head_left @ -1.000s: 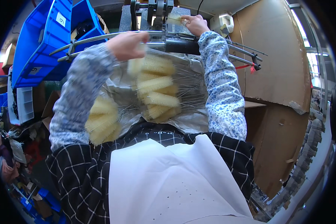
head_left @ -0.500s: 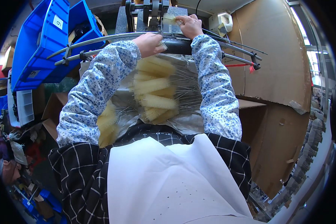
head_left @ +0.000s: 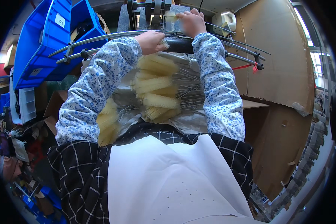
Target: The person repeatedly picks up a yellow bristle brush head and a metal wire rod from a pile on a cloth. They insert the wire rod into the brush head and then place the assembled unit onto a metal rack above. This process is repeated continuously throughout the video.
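Note:
My right hand [head_left: 193,23] is closed, its fingers pinching the end of a small pale-yellow bristle brush [head_left: 171,16] beside the upright parts of a machine [head_left: 148,15]. Lower and to the left, my left hand [head_left: 150,42] is closed above the metal rails, with a tuft of pale bristles [head_left: 163,45] showing at its fingertips. How far that bristled piece runs inside the hand is hidden. On the cloth over my lap lies a pile of yellow bristle brushes [head_left: 156,86], their thin wire stems pointing right. More yellow brushes [head_left: 107,125] lie by my left forearm.
Curved metal rails [head_left: 78,43] and a black padded bar [head_left: 180,45] cross in front of me. Blue bins [head_left: 41,48] stand at the left, one holding dark items. A large cardboard sheet [head_left: 276,56] rises at the right, over an open cardboard box [head_left: 255,115].
My right hand has moved slightly up and turned a little, the small brush still in its fingers. The left hand stays nearly in place. The whole view has shifted slightly.

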`<action>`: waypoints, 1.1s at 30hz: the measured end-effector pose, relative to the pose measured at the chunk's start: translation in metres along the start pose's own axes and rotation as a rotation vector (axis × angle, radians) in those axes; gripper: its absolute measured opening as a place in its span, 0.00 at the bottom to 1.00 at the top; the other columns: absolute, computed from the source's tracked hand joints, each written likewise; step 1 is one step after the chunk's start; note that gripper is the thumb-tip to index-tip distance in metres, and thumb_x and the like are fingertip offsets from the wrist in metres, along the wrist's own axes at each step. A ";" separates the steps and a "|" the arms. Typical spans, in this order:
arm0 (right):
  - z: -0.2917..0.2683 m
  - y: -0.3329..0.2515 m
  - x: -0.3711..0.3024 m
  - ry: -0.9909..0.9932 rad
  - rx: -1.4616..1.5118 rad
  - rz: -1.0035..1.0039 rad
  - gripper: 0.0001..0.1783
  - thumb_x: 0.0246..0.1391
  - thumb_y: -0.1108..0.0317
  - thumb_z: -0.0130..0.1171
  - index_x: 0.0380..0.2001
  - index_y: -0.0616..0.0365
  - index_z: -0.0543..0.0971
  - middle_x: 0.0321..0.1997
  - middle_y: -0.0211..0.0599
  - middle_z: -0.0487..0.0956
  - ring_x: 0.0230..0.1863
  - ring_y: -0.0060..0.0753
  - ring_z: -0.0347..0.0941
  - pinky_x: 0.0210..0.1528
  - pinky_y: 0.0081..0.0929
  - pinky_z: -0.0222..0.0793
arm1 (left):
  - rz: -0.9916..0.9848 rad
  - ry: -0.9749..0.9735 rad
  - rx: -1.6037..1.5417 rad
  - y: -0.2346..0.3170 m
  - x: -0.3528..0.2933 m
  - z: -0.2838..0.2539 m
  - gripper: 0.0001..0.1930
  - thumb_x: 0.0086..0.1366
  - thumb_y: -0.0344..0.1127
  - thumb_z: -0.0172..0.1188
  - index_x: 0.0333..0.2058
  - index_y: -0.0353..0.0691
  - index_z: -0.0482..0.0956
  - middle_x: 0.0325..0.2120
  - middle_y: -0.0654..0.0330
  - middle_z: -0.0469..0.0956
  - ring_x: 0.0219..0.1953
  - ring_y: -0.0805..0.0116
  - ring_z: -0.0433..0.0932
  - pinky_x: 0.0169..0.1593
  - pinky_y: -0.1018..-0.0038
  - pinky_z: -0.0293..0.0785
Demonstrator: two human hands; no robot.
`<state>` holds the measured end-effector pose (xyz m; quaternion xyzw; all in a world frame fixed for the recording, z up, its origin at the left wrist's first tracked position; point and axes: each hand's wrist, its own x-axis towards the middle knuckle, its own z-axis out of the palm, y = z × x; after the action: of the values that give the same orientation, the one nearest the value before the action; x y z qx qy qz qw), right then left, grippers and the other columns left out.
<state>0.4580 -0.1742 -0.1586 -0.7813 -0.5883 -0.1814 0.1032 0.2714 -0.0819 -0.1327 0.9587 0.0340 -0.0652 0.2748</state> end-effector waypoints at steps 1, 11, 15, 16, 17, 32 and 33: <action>0.002 0.003 0.000 0.000 0.036 0.005 0.11 0.46 0.63 0.51 0.35 0.39 0.78 0.34 0.26 0.76 0.37 0.31 0.67 0.42 0.31 0.60 | 0.010 0.001 0.006 0.000 0.001 0.000 0.17 0.57 0.42 0.52 0.34 0.31 0.67 0.29 0.44 0.72 0.36 0.49 0.71 0.39 0.64 0.67; -0.006 -0.013 -0.001 -0.193 0.018 0.175 0.14 0.51 0.62 0.46 0.41 0.35 0.74 0.40 0.24 0.74 0.46 0.29 0.63 0.50 0.34 0.53 | 0.016 0.009 -0.044 0.001 0.000 -0.006 0.18 0.54 0.43 0.54 0.33 0.32 0.69 0.30 0.45 0.73 0.36 0.50 0.72 0.40 0.64 0.67; 0.001 -0.003 -0.001 -0.287 -0.069 0.163 0.20 0.52 0.71 0.42 0.47 0.34 0.69 0.46 0.22 0.70 0.52 0.27 0.58 0.53 0.37 0.47 | 0.030 0.029 -0.039 0.001 -0.001 -0.003 0.16 0.55 0.43 0.54 0.32 0.33 0.69 0.29 0.46 0.73 0.34 0.51 0.72 0.38 0.65 0.67; 0.001 0.000 -0.002 -0.268 -0.059 0.166 0.21 0.51 0.72 0.42 0.47 0.35 0.69 0.46 0.22 0.70 0.52 0.27 0.57 0.53 0.37 0.47 | 0.022 0.030 -0.046 0.000 -0.001 -0.002 0.16 0.56 0.43 0.54 0.32 0.33 0.69 0.29 0.46 0.73 0.34 0.51 0.72 0.38 0.65 0.67; 0.003 0.002 -0.005 -0.248 -0.050 0.170 0.22 0.51 0.73 0.42 0.47 0.35 0.69 0.46 0.22 0.70 0.53 0.27 0.57 0.54 0.38 0.46 | 0.014 0.032 -0.053 0.000 -0.001 0.000 0.16 0.56 0.43 0.54 0.32 0.32 0.69 0.29 0.46 0.73 0.34 0.51 0.72 0.38 0.65 0.67; -0.004 0.027 -0.052 -0.007 0.215 0.540 0.20 0.44 0.64 0.53 0.45 0.50 0.72 0.45 0.33 0.72 0.48 0.35 0.66 0.50 0.39 0.54 | -0.034 0.139 -0.366 -0.013 -0.075 -0.051 0.13 0.56 0.39 0.56 0.33 0.36 0.68 0.25 0.60 0.71 0.29 0.74 0.71 0.31 0.78 0.69; -0.005 0.024 -0.051 -0.003 0.224 0.546 0.19 0.44 0.65 0.52 0.44 0.51 0.72 0.45 0.34 0.72 0.48 0.35 0.67 0.50 0.39 0.54 | -0.045 0.203 -0.360 -0.013 -0.091 -0.064 0.12 0.56 0.38 0.56 0.34 0.37 0.68 0.25 0.62 0.70 0.30 0.76 0.71 0.32 0.79 0.69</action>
<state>0.4682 -0.2280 -0.1732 -0.8946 -0.3730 -0.0796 0.2330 0.1866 -0.0399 -0.0724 0.8946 0.0942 0.0326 0.4356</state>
